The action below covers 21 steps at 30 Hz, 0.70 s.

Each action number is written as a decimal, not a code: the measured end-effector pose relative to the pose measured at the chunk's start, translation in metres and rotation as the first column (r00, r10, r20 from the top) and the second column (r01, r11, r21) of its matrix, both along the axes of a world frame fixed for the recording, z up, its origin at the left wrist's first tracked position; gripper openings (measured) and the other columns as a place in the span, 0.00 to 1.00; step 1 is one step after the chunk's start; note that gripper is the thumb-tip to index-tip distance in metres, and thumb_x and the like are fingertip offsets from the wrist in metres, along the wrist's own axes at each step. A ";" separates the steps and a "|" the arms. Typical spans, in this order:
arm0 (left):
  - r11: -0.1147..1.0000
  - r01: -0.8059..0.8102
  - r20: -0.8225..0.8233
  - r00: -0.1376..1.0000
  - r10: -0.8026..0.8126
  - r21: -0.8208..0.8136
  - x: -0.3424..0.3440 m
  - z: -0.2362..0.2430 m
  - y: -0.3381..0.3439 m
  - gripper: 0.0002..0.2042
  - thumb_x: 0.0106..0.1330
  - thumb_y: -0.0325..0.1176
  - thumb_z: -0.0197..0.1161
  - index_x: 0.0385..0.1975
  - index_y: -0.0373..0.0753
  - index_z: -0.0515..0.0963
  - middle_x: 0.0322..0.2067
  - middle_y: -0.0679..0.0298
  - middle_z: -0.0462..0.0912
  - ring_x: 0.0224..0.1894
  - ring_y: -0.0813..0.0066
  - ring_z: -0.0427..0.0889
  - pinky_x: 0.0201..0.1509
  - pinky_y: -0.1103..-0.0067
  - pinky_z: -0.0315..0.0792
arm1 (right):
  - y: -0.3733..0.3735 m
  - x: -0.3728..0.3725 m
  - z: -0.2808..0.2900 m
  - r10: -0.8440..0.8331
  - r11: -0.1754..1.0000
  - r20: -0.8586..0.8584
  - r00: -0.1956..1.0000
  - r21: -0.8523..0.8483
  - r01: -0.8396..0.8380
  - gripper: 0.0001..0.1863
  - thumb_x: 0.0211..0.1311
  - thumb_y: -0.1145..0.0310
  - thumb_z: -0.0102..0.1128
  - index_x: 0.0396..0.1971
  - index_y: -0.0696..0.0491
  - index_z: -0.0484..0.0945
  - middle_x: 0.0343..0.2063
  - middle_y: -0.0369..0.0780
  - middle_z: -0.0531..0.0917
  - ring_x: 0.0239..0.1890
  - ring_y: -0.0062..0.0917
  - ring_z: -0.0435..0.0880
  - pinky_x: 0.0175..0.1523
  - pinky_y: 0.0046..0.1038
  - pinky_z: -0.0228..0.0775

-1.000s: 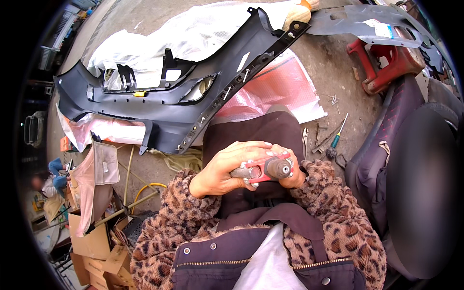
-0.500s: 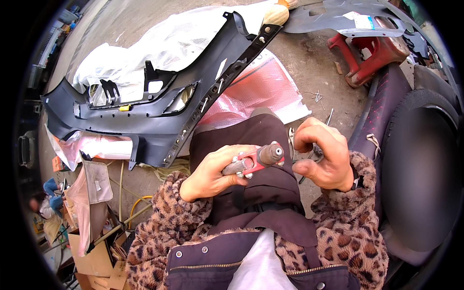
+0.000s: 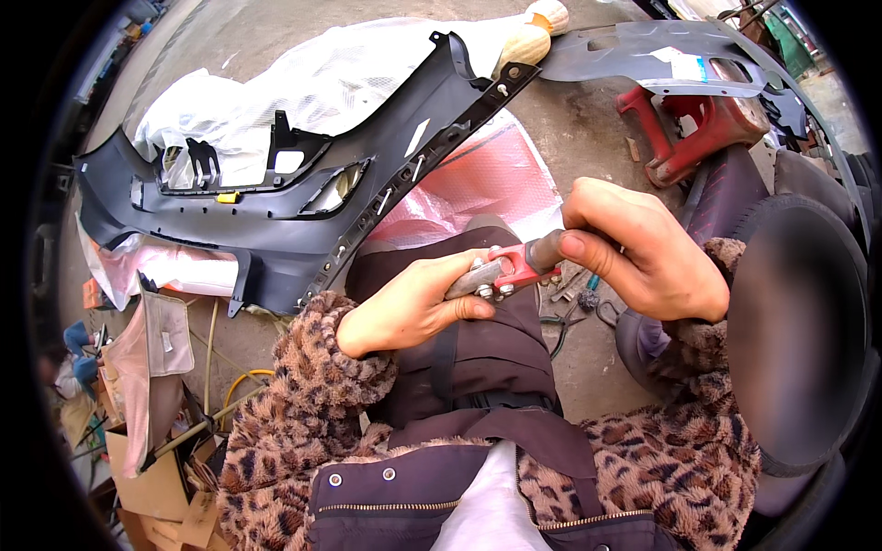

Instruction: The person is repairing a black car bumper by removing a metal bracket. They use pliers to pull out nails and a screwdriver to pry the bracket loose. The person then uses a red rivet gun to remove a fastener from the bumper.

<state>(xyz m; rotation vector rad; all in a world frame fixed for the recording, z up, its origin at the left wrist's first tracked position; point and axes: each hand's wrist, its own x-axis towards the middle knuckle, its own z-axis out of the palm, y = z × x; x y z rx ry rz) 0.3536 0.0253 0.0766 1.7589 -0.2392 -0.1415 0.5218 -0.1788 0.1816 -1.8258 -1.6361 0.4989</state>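
My left hand [image 3: 413, 308] is wrapped round the grey handles of a hand riveter [image 3: 522, 266] with a red head, held above my lap. At the riveter's dark nose, my right hand [image 3: 654, 246] has its thumb and forefinger closed together; whatever they pinch is hidden behind the fingers. Beyond my knees lies a dark car bumper [image 3: 285, 230], tilted across white and pink wrapping. Thin rivets [image 3: 418, 169] stick up from holes along its near right edge.
A red stool [image 3: 698, 138] stands at the far right under a grey panel [image 3: 634, 55]. Close on my right is a black rounded object [image 3: 799, 340], partly blurred. Pliers and small tools [image 3: 574, 308] lie on the ground by my knee. Cardboard boxes [image 3: 152, 477] sit at lower left.
My right hand has come up and inward, from apart beside the riveter to its nose. The riveter's nose now points more to the right. The view has shifted slightly.
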 end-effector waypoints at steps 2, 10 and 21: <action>0.999 0.004 -0.010 1.000 -0.004 -0.042 0.000 -0.003 0.003 0.28 0.68 0.33 0.67 0.66 0.37 0.66 0.42 0.58 0.82 0.43 0.73 0.79 0.52 0.75 0.73 | 0.003 0.005 0.004 0.039 0.999 0.033 0.999 -0.002 -0.039 0.08 0.67 0.71 0.60 0.36 0.59 0.71 0.30 0.45 0.71 0.31 0.40 0.72 0.36 0.35 0.65; 0.978 -0.034 -0.183 0.983 -0.004 -0.207 0.001 -0.007 0.016 0.26 0.71 0.37 0.64 0.65 0.35 0.67 0.36 0.64 0.81 0.39 0.78 0.78 0.49 0.76 0.72 | 0.024 0.019 0.008 0.026 0.998 0.192 0.981 0.043 -0.035 0.11 0.63 0.64 0.65 0.34 0.55 0.75 0.28 0.44 0.77 0.31 0.44 0.78 0.35 0.39 0.68; 0.933 -0.028 -0.287 0.954 -0.082 -0.359 0.004 -0.001 0.021 0.35 0.76 0.60 0.43 0.70 0.34 0.57 0.39 0.58 0.83 0.27 0.85 0.74 0.32 0.86 0.68 | 0.044 0.029 -0.003 -0.079 0.995 0.069 0.994 -0.054 0.083 0.14 0.69 0.62 0.59 0.29 0.58 0.76 0.25 0.47 0.82 0.28 0.43 0.79 0.34 0.38 0.70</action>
